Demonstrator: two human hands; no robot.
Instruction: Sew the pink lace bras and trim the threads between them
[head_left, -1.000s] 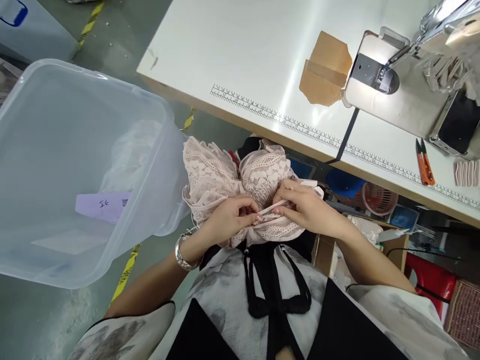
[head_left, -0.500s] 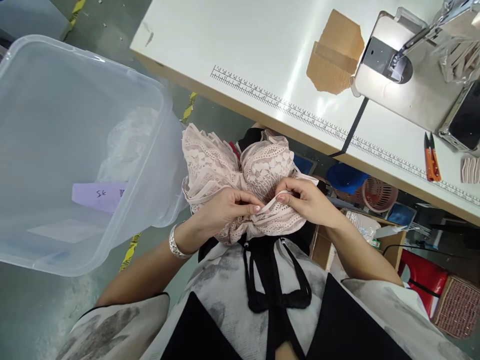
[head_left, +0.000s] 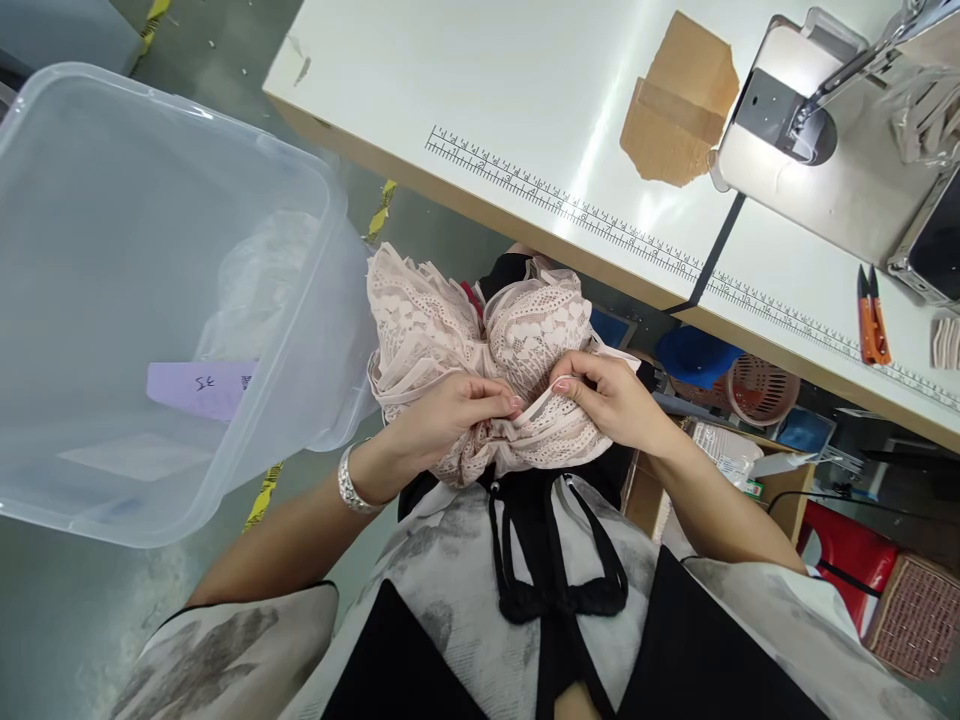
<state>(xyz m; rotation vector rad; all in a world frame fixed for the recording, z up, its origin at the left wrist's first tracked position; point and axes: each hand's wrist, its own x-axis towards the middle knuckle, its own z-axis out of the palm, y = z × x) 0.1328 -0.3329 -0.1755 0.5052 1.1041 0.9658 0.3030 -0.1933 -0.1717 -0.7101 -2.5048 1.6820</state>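
A stack of pale pink lace bras [head_left: 536, 325] rests on my lap, with cups facing up and layered edges showing at the left. My left hand [head_left: 472, 405] pinches the narrow edge of a bra between thumb and fingers near the middle of the stack. A short way to the right, my right hand [head_left: 604, 395] grips the same light edge, which runs between both hands. The fabric beneath my fingers is partly hidden.
On my left stands a large clear plastic bin [head_left: 330, 215] holding a purple paper [head_left: 199, 388] and clear plastic. Ahead, the white table [head_left: 480, 80] carries cardboard [head_left: 679, 100], a sewing machine [head_left: 780, 130] and orange thread snips [head_left: 872, 315]. Baskets [head_left: 761, 388] sit below.
My left fingers have curled in slightly on the bra edge. Both hands keep their hold, and the whole view has shifted a little.
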